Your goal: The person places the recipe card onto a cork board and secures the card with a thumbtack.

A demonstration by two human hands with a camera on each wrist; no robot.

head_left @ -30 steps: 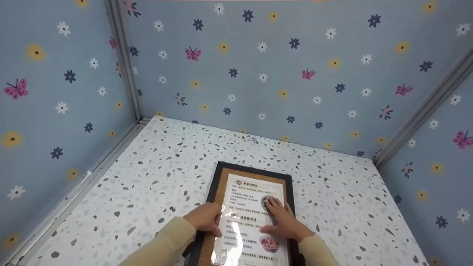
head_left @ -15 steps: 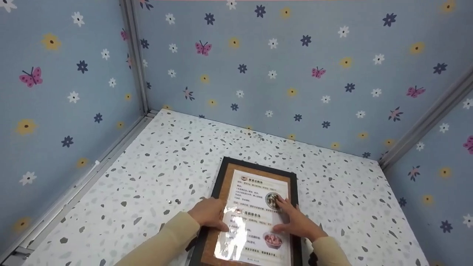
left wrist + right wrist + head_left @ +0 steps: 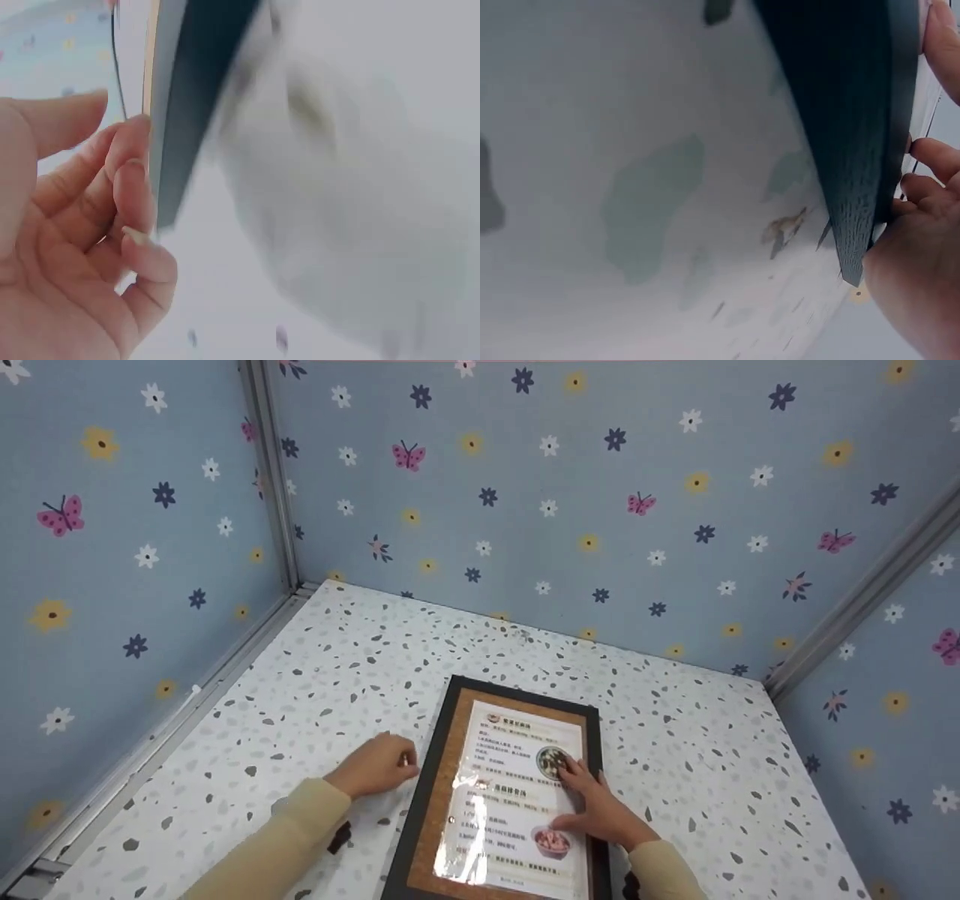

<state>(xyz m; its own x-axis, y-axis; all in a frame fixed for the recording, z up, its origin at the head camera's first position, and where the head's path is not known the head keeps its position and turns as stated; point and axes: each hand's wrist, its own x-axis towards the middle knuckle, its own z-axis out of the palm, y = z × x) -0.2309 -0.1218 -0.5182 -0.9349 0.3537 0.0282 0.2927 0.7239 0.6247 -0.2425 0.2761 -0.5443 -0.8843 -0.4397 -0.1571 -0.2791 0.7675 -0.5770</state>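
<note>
A cork board (image 3: 431, 840) with a dark frame lies on the speckled table. On it is a glossy printed sheet (image 3: 517, 802) with two food pictures, and a small round dot shows at the sheet's left edge. My right hand (image 3: 604, 810) rests on the sheet's right side, fingers spread over the upper picture and thumb near the lower one. Left of the frame, my left hand (image 3: 379, 765) is low over the table, fingers loosely curled. In the left wrist view its thumb stands apart from the fingers (image 3: 131, 187), with nothing visible between them.
The white speckled tabletop (image 3: 352, 660) runs back to a blue flowered wall (image 3: 510, 510). Similar panels stand at left (image 3: 112, 585) and right, joined by grey metal posts (image 3: 270, 472). The frame's dark side (image 3: 855, 150) stands up from the table in the right wrist view.
My left hand has let go of the board's left edge and moved left, covering the spot where small shiny pieces lay. The right hand stays on the sheet; the dot now shows where my left thumb was.
</note>
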